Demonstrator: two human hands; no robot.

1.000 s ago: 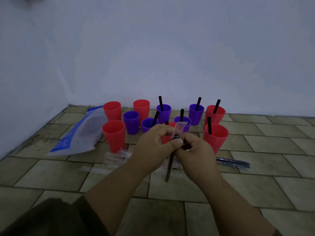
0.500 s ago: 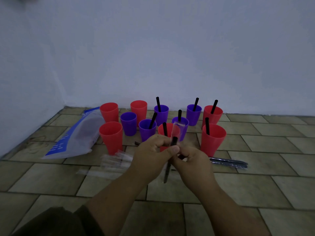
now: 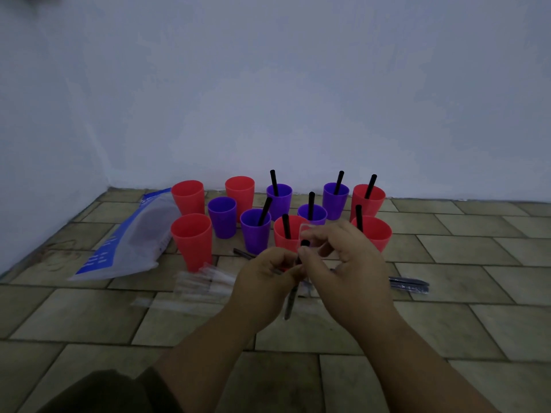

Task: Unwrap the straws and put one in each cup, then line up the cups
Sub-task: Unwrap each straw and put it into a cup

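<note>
Both hands meet above the tiled floor [image 3: 447, 323]: the left hand [image 3: 265, 281] pinches the black straw [image 3: 290, 302] near its upper part, and the right hand [image 3: 343, 260] pinches the clear wrapper [image 3: 305, 231] that stands up over the bare top end of the straw, while the lower part of the straw hangs down between the wrists, still inside the plastic. Behind the hands stand red and purple cups in a loose group near the wall; seven of them hold a black straw, and four on the left, like the front red cup [image 3: 192, 239], hold none. Empty wrappers [image 3: 205, 283] lie left of the hands beside a blue and white bag [image 3: 131, 236], and some wrapped straws [image 3: 410, 285] lie on the floor at the right.
</note>
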